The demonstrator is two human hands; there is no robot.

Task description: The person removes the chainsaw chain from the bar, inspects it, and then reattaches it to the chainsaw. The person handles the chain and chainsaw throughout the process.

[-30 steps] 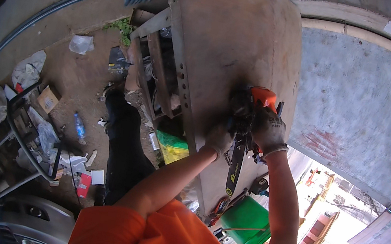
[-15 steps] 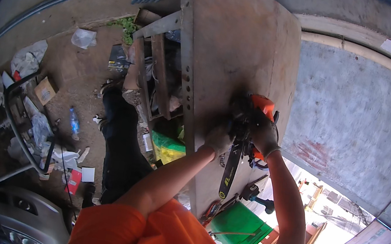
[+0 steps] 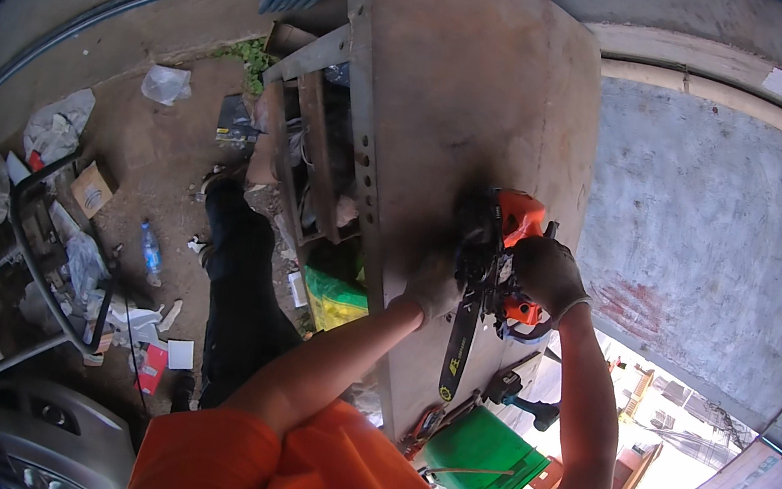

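An orange and black chainsaw (image 3: 519,219) rests on a worn metal bench top, its dark guide bar (image 3: 457,356) pointing toward me. My left hand (image 3: 437,290), in a greyish glove, is closed against the saw's dark left side; its fingertips are lost in shadow. At the saw's right side is my gloved right hand (image 3: 551,275), fingers curled inward. What lies inside that curl is hidden. Part of the orange housing shows below the right hand. Dark, sooty stains spread over the bench around the saw.
The metal bench (image 3: 478,65) has a perforated left edge and cluttered shelves beneath. Near me are a cordless power tool (image 3: 520,397) and a green bin (image 3: 482,461). Leftward, a plastic bottle (image 3: 150,251), litter and a tubular metal frame (image 3: 50,295) occupy the floor. A person's dark-clothed leg (image 3: 244,283) shows beside the bench.
My right hand has shifted right from over the saw's body, uncovering more of its orange housing. My left hand stays by the saw's left side. The view has shifted slightly.
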